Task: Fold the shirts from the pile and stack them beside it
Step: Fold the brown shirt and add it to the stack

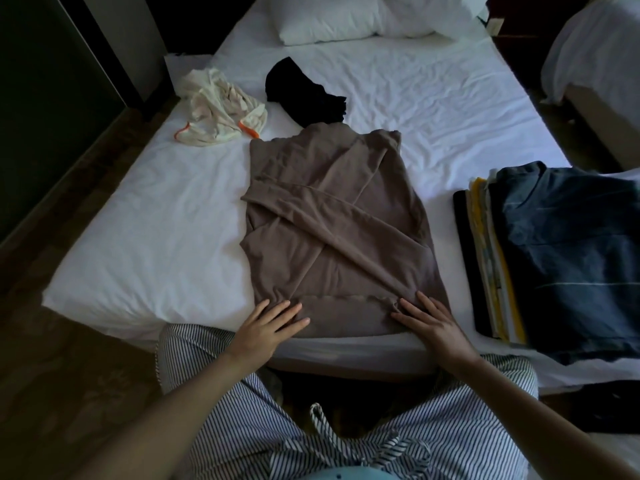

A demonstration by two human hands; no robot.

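A brown long-sleeved shirt lies flat on the white bed, its sleeves folded across the body. My left hand rests with straight fingers on the hem's left corner. My right hand lies flat on the hem's right corner. To the right stands a stack of folded shirts with a dark blue one on top. At the back left lie two unfolded garments: a cream one with orange trim and a black one.
White pillows sit at the head of the bed. A second bed stands at the far right. Dark floor runs along the left side. My striped trousers fill the bottom of the view.
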